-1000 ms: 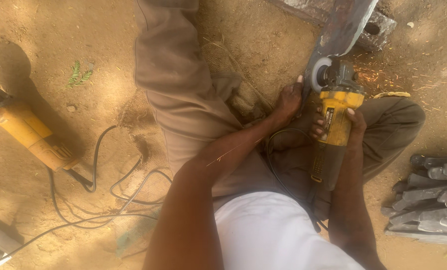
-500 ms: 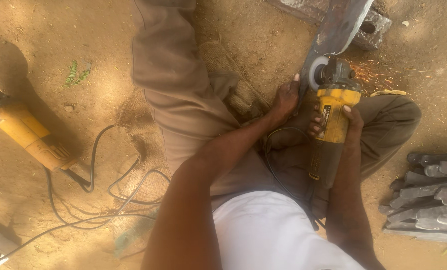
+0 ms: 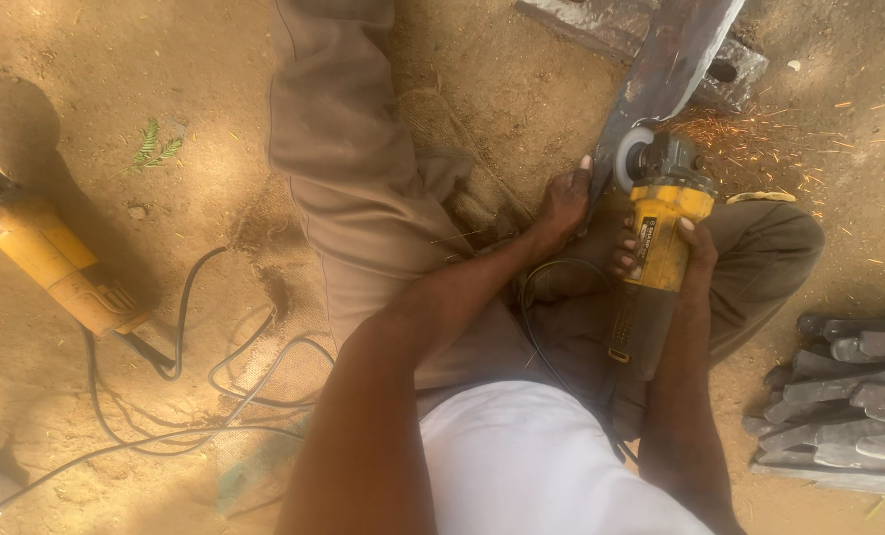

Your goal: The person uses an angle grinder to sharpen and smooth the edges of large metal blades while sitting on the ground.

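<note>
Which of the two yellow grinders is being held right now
The yellow grinder at upper right, gripped by the right hand, with its disc against the metal blade and sparks flying. The other yellow grinder lies untouched on the dirt at left.

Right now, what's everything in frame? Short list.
Yellow angle grinder with grey disc: 1, in right hand, disc against the metal, sparks flying.
Long dark metal blade: 1, upper right, resting on a grey block.
Second yellow power tool: 1, lying on dirt, left.
Black cables: several loops, lower left.
Dark grey metal pieces: a stack, right edge.
Green leaf sprig: 1, upper left.
Left hand: on the blade.
Right hand: gripping grinder body.
</note>
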